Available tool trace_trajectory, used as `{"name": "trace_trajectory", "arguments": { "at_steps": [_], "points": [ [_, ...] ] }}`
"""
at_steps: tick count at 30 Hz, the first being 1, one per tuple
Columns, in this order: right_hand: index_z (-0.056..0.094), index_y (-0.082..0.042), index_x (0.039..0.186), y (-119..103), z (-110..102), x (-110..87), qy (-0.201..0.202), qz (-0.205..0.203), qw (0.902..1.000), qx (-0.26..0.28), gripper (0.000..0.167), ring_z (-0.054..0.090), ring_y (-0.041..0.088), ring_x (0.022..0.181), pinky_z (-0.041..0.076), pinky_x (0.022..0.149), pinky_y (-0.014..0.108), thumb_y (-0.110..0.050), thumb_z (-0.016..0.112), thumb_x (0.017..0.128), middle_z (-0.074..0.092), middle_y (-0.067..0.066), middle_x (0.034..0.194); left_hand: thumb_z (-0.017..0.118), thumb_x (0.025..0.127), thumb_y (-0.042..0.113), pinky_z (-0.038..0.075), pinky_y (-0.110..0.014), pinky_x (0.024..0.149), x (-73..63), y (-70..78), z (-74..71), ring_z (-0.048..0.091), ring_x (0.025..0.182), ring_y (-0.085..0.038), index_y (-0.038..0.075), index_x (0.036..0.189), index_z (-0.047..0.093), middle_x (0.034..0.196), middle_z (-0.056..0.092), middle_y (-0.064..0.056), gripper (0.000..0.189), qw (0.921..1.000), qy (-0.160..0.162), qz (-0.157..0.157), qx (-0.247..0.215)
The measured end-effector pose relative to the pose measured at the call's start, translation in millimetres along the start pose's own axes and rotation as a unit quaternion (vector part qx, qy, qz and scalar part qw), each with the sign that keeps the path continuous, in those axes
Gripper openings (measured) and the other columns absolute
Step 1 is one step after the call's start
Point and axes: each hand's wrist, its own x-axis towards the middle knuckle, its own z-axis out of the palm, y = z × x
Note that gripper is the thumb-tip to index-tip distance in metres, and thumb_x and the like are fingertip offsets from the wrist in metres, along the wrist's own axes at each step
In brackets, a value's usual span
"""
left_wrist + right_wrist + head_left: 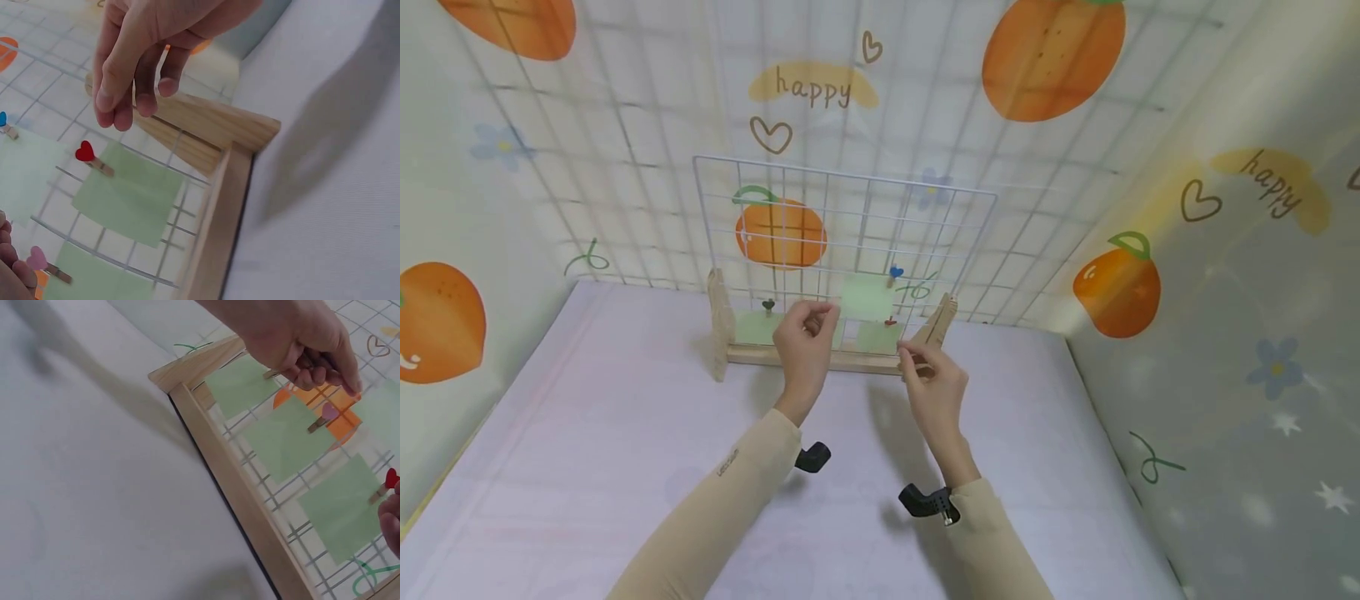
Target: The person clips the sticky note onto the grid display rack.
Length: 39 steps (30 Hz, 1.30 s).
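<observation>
A wire grid (850,196) stands upright in a wooden base (865,362). On it, a pale green note (867,296) hangs from a blue heart clip (895,272) at its upper right. My left hand (805,346) pinches at this note's left edge with thumb and forefinger. Beside the right foot (942,321) is my right hand (938,387), fingers loosely bent, with nothing visible between the tips. Lower down, a note (128,194) hangs under a red heart clip (84,151), and another (290,440) under a pink heart clip (329,412).
Farther left on the grid, another green note (754,327) hangs from a dark heart clip (768,306). The rack stands on a pale tabletop (625,433). Behind it hangs a printed curtain (925,142) with orange fruit pictures, and more patterned cloth (1217,292) is at the right.
</observation>
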Motion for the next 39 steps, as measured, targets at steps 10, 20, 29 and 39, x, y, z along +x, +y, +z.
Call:
{"name": "trace_trajectory", "arguments": {
  "at_steps": [10,20,29,39],
  "points": [
    [0.082,-0.004,0.103,12.5,-4.5,-16.7,-0.014,0.013,0.9993,-0.033,0.008,0.072,0.019,0.062,0.055,0.059,0.015,-0.007,0.076,0.097,0.080,0.007,0.085,0.079,0.096,0.014,0.043,-0.022,0.060,-17.8,-16.3,-6.3,0.053,0.067,-0.015,0.005,0.092,0.075,0.079,0.065,-0.007,0.011,0.9993,-0.013,-0.031,-0.013],
    [0.082,-0.006,0.099,28.9,-10.0,-33.8,-0.025,0.019,0.9986,-0.042,0.006,0.073,0.020,0.063,0.058,0.059,0.021,-0.010,0.078,0.096,0.080,0.007,0.085,0.078,0.097,0.020,0.041,-0.022,0.059,-32.1,-29.3,-16.1,0.051,0.065,-0.015,0.005,0.087,0.074,0.073,0.061,-0.005,0.019,0.9985,-0.016,-0.051,0.007],
    [0.082,-0.008,0.096,35.4,-16.1,-46.3,-0.029,0.027,0.9973,-0.061,0.006,0.074,0.017,0.063,0.057,0.062,0.017,-0.013,0.080,0.095,0.081,0.005,0.086,0.077,0.098,0.021,0.040,-0.022,0.058,-43.6,-41.6,-23.1,0.050,0.064,-0.016,0.008,0.086,0.075,0.071,0.060,-0.004,0.018,0.9968,-0.021,-0.074,0.020],
    [0.083,-0.011,0.095,40.3,-25.1,-70.1,-0.039,0.045,0.9929,-0.103,0.003,0.074,0.014,0.065,0.057,0.065,0.015,-0.012,0.080,0.095,0.081,0.002,0.086,0.079,0.096,0.019,0.041,-0.022,0.057,-60.8,-60.6,-37.1,0.052,0.062,-0.013,0.013,0.082,0.076,0.068,0.061,-0.001,0.016,0.9952,-0.026,-0.086,0.038]
  ]
}}
